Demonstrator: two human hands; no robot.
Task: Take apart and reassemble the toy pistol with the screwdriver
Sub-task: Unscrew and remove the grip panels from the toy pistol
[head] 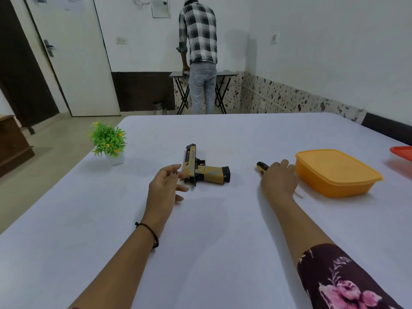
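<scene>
A tan and black toy pistol (201,168) lies flat on the white table (200,230), barrel pointing away, grip to the right. My left hand (166,186) hovers just left of it, fingers spread and relaxed, fingertips close to the pistol's rear. My right hand (278,178) lies over the screwdriver (262,166), whose black and yellow handle end sticks out to the left of my fingers. The rest of the screwdriver is hidden under that hand; whether the fingers curl round it does not show.
An orange lidded box (336,172) stands just right of my right hand. A red tray edge (402,152) shows at the far right. A small potted plant (109,142) stands at the table's left edge. A person (200,54) stands at a folding table far behind.
</scene>
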